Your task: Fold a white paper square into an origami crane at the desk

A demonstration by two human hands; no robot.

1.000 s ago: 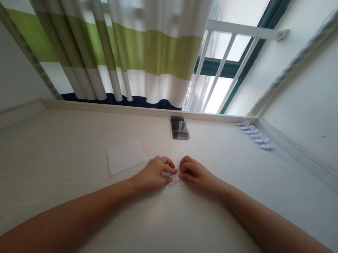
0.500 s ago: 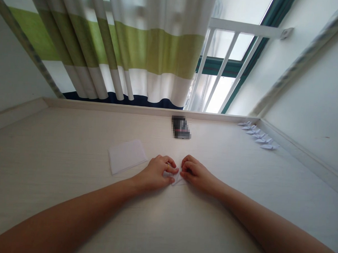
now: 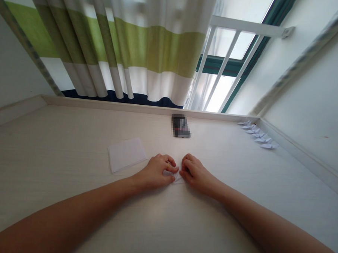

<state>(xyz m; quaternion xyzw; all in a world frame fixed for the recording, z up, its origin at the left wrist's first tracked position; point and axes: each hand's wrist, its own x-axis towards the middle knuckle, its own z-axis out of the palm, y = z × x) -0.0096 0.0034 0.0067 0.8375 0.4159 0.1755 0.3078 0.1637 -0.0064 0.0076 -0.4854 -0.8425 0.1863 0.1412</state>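
Across the worktop [image 3: 142, 222], paper sheets [image 3: 127, 154] are laid at ten o'clock from the left hand [image 3: 158, 173], whose grip cannot be told. At its three o'clock, the folded paper [image 3: 178, 178] is seemingly pinched by the right hand [image 3: 194, 171]. Its near edge looks less slanted than a second ago, suggesting realignment; much is hidden beneath both hands.

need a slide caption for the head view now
The left hand and right hand at a small white paper, with paper sheets to the left and folded paper shapes far right.
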